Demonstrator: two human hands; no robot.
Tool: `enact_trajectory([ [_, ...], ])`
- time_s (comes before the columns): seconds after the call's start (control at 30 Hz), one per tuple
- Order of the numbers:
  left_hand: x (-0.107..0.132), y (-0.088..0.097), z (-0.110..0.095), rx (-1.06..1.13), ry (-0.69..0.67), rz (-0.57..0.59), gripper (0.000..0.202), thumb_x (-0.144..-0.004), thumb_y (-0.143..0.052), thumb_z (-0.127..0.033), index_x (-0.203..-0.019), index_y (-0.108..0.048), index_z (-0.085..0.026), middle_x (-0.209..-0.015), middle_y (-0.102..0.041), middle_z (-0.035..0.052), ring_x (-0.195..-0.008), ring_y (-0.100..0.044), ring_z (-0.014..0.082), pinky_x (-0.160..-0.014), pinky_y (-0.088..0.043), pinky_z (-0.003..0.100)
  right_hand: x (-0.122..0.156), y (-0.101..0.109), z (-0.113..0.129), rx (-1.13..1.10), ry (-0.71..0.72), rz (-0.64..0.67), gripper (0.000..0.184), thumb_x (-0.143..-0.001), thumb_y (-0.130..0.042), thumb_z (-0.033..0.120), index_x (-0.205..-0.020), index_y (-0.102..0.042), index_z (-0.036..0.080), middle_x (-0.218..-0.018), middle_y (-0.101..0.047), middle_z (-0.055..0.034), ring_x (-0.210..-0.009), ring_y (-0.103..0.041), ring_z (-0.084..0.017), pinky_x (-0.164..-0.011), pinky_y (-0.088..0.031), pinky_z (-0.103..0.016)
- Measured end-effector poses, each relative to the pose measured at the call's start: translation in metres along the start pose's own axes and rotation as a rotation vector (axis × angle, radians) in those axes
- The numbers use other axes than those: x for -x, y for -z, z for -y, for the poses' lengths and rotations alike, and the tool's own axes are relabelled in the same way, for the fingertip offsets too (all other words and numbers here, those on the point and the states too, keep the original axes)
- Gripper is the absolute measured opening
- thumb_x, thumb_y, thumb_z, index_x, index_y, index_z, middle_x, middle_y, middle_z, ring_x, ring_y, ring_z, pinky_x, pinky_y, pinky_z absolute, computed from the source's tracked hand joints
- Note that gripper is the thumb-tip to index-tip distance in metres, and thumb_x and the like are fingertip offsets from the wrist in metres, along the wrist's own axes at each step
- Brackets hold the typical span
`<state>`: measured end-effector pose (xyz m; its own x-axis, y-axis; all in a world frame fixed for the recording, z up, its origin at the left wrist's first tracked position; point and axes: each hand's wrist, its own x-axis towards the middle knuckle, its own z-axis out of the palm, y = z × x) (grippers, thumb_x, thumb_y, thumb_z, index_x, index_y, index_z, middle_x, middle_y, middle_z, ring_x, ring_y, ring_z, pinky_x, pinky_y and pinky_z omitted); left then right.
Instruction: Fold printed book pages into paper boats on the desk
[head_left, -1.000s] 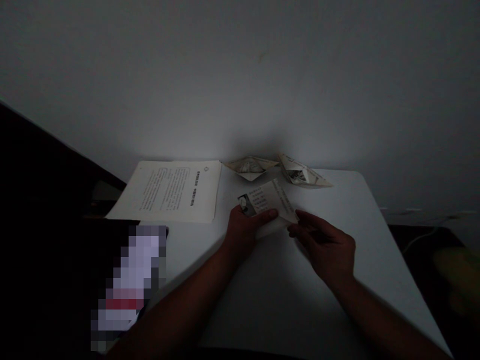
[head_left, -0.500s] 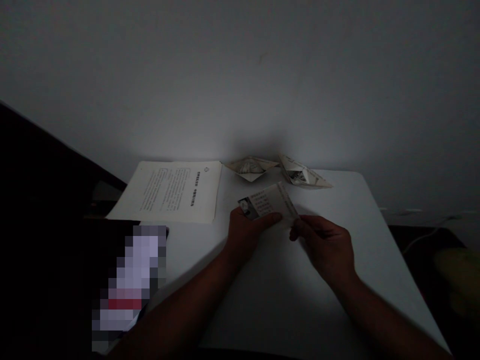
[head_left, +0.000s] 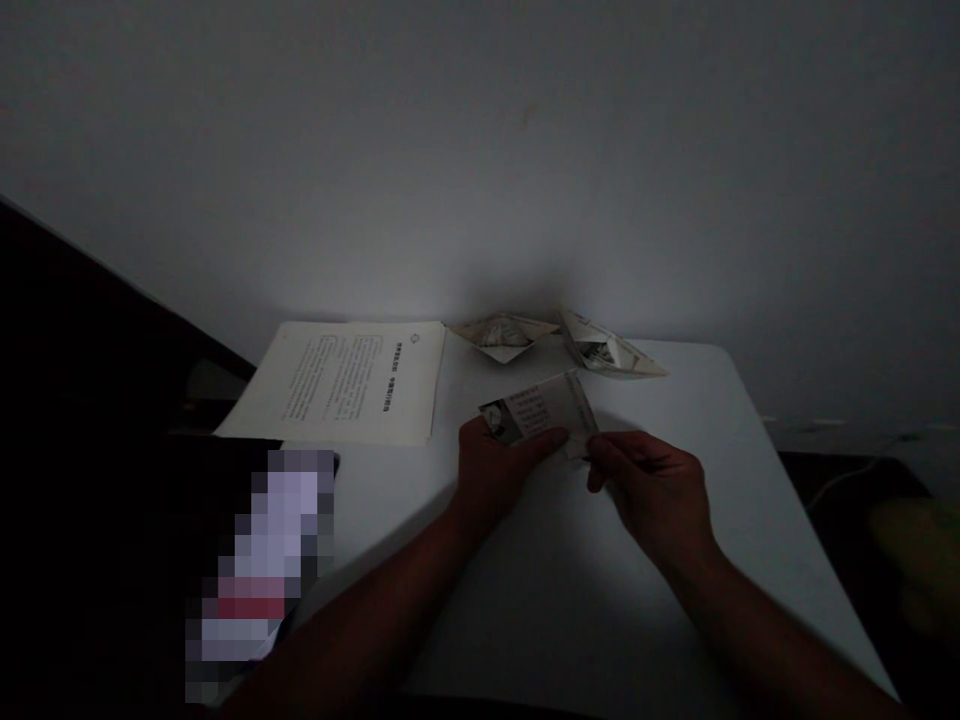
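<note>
A folded piece of printed paper (head_left: pixel 541 410) is held just above the white table (head_left: pixel 540 590), in dim light. My left hand (head_left: pixel 491 475) pinches its left end, thumb lying along the near edge. My right hand (head_left: pixel 652 495) grips its right end with closed fingers. Behind the paper, two folded paper boats rest by the wall: one (head_left: pixel 504 334) in the middle, the other (head_left: pixel 609 352) to its right.
A stack of printed sheets (head_left: pixel 345 382) lies at the table's back left. A dark object with a blurred patch (head_left: pixel 255 570) covers the near left corner. A pale wall rises right behind the table. Dark floor and a cable (head_left: pixel 840 470) lie to the right.
The paper has been folded narrower and tilted flatter. My right hand closed on its right end and moved slightly in and up. My left hand stayed nearly in place.
</note>
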<state>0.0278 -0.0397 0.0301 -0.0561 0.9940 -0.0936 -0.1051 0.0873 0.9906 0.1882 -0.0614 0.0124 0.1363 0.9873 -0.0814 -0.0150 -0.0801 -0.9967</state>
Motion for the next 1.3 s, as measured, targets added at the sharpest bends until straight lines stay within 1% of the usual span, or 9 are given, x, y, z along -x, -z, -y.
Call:
enact_trajectory([
  [0.2, 0.003, -0.004, -0.001, -0.083, -0.021, -0.044, 0.023, -0.059, -0.079, -0.025, -0.078, -0.072, -0.015, -0.079, -0.074, 0.0035, -0.072, -0.07, 0.0177, -0.065, -0.058, 0.026, 0.0, -0.002, 0.0, -0.137, -0.07, -0.02, 0.013, -0.069, -0.074, 0.028, -0.073, -0.071, 0.016, -0.049, -0.061, -0.0004, -0.045, -0.054, -0.011, -0.046, -0.041, -0.025],
  [0.37, 0.008, -0.007, 0.002, -0.248, -0.124, -0.107, 0.021, -0.059, -0.079, -0.03, -0.067, -0.067, -0.014, -0.06, -0.069, -0.0006, -0.053, -0.064, 0.0127, -0.046, -0.05, 0.018, 0.0, -0.006, 0.007, -0.302, -0.159, -0.056, 0.013, -0.061, -0.078, 0.024, -0.066, -0.071, 0.015, -0.052, -0.062, -0.0003, -0.04, -0.051, -0.009, -0.041, -0.039, -0.023],
  [0.43, 0.009, -0.007, 0.003, -0.293, -0.152, -0.125, 0.021, -0.059, -0.079, -0.03, -0.065, -0.066, -0.015, -0.055, -0.066, -0.0019, -0.049, -0.061, 0.0112, -0.043, -0.047, 0.016, 0.0, -0.007, 0.008, -0.317, -0.167, -0.057, 0.013, -0.061, -0.078, 0.024, -0.065, -0.07, 0.015, -0.051, -0.061, 0.0, -0.04, -0.05, -0.008, -0.04, -0.038, -0.022],
  [0.53, 0.008, -0.008, 0.002, -0.271, -0.133, -0.12, 0.022, -0.058, -0.079, -0.031, -0.067, -0.067, -0.015, -0.059, -0.068, -0.001, -0.053, -0.063, 0.0123, -0.047, -0.049, 0.017, 0.0, -0.005, 0.004, -0.256, -0.134, -0.062, 0.013, -0.064, -0.076, 0.026, -0.065, -0.069, 0.015, -0.047, -0.059, 0.0007, -0.04, -0.05, -0.009, -0.041, -0.038, -0.022],
  [0.7, 0.002, -0.007, 0.003, -0.105, 0.01, -0.018, 0.032, -0.057, -0.081, -0.029, -0.085, -0.071, -0.015, -0.085, -0.074, 0.0046, -0.078, -0.07, 0.0183, -0.069, -0.058, 0.026, 0.0, 0.0, 0.0, -0.093, 0.005, -0.089, 0.015, -0.07, -0.074, 0.03, -0.074, -0.069, 0.016, -0.049, -0.062, 0.0003, -0.045, -0.053, -0.01, -0.045, -0.04, -0.023],
  [0.8, 0.0, -0.006, 0.005, -0.056, 0.042, 0.019, 0.039, -0.054, -0.083, -0.027, -0.089, -0.071, -0.014, -0.09, -0.074, 0.0061, -0.082, -0.07, 0.0202, -0.074, -0.058, 0.029, 0.001, -0.001, 0.002, -0.027, 0.054, -0.108, 0.015, -0.07, -0.073, 0.031, -0.074, -0.069, 0.016, -0.05, -0.062, 0.0005, -0.046, -0.054, -0.01, -0.047, -0.041, -0.023],
  [1.03, 0.001, -0.005, 0.002, -0.082, 0.02, 0.03, 0.032, -0.058, -0.08, -0.023, -0.088, -0.071, -0.014, -0.089, -0.074, 0.0057, -0.081, -0.07, 0.0202, -0.074, -0.058, 0.03, 0.001, -0.007, 0.006, 0.066, 0.011, -0.142, 0.021, -0.069, -0.074, 0.035, -0.071, -0.069, 0.015, -0.049, -0.063, -0.0009, -0.042, -0.054, -0.01, -0.041, -0.04, -0.022],
  [1.17, 0.007, -0.009, -0.001, -0.175, -0.05, -0.022, 0.023, -0.059, -0.078, -0.021, -0.079, -0.07, -0.015, -0.079, -0.074, 0.0033, -0.073, -0.071, 0.0194, -0.065, -0.059, 0.028, -0.001, -0.006, 0.0, 0.02, -0.056, -0.149, 0.022, -0.068, -0.074, 0.035, -0.07, -0.069, 0.014, -0.053, -0.065, -0.0027, -0.043, -0.057, -0.012, -0.042, -0.043, -0.024],
  [1.3, 0.009, -0.012, 0.0, -0.227, -0.088, -0.027, 0.019, -0.06, -0.078, -0.024, -0.074, -0.068, -0.016, -0.071, -0.073, 0.0018, -0.065, -0.07, 0.0183, -0.058, -0.059, 0.027, -0.001, -0.003, -0.003, -0.026, -0.053, -0.146, 0.021, -0.069, -0.074, 0.034, -0.071, -0.069, 0.014, -0.055, -0.066, -0.0034, -0.045, -0.058, -0.013, -0.043, -0.045, -0.025],
])
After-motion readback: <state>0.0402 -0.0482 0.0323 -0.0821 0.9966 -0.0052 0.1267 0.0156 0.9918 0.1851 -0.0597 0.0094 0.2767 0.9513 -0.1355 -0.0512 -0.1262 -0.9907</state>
